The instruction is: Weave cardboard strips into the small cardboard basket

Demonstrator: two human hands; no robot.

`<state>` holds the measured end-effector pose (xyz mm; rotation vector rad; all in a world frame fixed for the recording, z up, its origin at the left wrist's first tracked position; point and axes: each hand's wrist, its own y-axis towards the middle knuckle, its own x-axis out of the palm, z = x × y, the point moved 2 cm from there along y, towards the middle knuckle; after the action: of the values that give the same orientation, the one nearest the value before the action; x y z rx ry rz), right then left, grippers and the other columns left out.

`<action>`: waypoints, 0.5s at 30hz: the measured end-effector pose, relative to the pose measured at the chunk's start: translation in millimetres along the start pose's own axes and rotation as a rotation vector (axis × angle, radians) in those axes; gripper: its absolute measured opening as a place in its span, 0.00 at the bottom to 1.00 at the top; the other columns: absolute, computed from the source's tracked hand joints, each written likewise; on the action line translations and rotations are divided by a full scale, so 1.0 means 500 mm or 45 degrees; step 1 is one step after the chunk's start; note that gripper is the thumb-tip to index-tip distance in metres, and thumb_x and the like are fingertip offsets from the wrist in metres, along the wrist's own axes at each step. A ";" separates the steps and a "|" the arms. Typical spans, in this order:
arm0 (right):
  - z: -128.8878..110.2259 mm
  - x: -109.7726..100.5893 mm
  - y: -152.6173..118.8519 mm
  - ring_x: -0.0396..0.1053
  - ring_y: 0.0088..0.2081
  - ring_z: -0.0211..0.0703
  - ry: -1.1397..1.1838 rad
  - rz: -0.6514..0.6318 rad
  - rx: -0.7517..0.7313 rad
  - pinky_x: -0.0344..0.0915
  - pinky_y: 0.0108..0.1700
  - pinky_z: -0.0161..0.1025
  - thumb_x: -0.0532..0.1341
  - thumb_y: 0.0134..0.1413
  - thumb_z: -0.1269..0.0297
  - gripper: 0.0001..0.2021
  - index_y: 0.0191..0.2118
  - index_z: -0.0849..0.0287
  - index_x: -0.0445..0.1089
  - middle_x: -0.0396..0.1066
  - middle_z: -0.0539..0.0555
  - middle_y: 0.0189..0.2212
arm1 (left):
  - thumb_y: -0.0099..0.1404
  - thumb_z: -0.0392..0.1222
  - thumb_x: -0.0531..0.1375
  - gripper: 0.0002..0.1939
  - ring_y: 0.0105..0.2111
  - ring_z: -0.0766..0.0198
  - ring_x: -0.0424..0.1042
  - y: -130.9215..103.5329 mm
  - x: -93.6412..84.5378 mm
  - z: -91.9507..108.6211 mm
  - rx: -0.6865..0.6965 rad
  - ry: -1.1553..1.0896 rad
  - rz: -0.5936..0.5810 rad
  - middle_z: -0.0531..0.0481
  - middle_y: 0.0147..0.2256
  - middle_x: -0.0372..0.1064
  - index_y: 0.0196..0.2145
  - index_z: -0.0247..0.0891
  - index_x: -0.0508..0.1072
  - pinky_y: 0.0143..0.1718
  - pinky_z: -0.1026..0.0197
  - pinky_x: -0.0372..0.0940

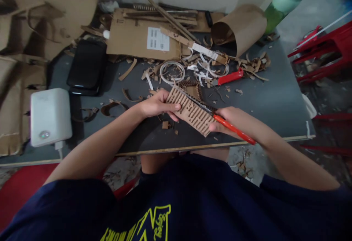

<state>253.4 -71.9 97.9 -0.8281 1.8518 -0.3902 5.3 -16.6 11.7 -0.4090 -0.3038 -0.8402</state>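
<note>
My left hand (pixel 161 105) pinches the upper left end of a ribbed piece of corrugated cardboard (pixel 192 113), its thumb lying on top. My right hand (pixel 228 121) is closed around orange-handled scissors (pixel 233 129), seen nearly edge-on. Their dark blade runs along the cardboard's far long edge. The right thumb sits by the cardboard's lower right corner; the other fingers are mostly hidden. Just behind the piece lies a coiled corrugated cardboard shape (pixel 194 88), partly covered.
A red-handled cutter (pixel 229 76), tape rings (pixel 172 73) and cardboard scraps (pixel 255 65) lie behind my hands. Further back are a flat cardboard box (pixel 129 35), a cardboard tube (pixel 250 28) and a green bottle (pixel 286 4). A black case (pixel 86 66) and white device (pixel 51 116) are left.
</note>
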 end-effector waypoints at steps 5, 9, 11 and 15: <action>-0.027 0.007 0.003 0.61 0.24 0.41 -0.157 0.096 0.028 0.53 0.29 0.40 0.42 0.50 0.20 0.38 0.25 0.55 0.61 0.66 0.55 0.23 | 0.52 0.50 0.75 0.21 0.30 0.58 0.82 -0.005 0.002 -0.001 0.051 0.022 0.070 0.44 0.29 0.80 0.33 0.29 0.79 0.28 0.67 0.78; -0.020 -0.007 -0.003 0.57 0.22 0.39 -0.210 0.061 0.009 0.51 0.28 0.40 0.40 0.48 0.19 0.39 0.23 0.55 0.58 0.63 0.54 0.20 | 0.51 0.52 0.75 0.23 0.27 0.59 0.81 -0.001 0.002 0.002 0.083 0.055 0.115 0.45 0.28 0.80 0.33 0.28 0.78 0.25 0.69 0.76; -0.012 -0.011 -0.007 0.59 0.22 0.39 -0.176 0.048 -0.002 0.51 0.28 0.40 0.40 0.48 0.18 0.39 0.24 0.55 0.59 0.64 0.54 0.21 | 0.50 0.52 0.75 0.23 0.25 0.61 0.80 0.003 0.001 0.006 0.137 0.039 0.177 0.46 0.27 0.79 0.31 0.28 0.77 0.22 0.70 0.75; -0.005 -0.008 -0.010 0.63 0.26 0.40 -0.066 0.064 -0.020 0.55 0.29 0.39 0.44 0.48 0.19 0.38 0.30 0.56 0.60 0.68 0.54 0.26 | 0.48 0.52 0.76 0.23 0.23 0.62 0.79 0.006 -0.001 0.013 0.216 0.001 0.267 0.48 0.25 0.77 0.29 0.30 0.74 0.20 0.71 0.73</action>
<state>254.0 -73.1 104.8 -0.7938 1.8262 -0.3201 6.7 -11.4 16.7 -0.2768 -0.3230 -0.6040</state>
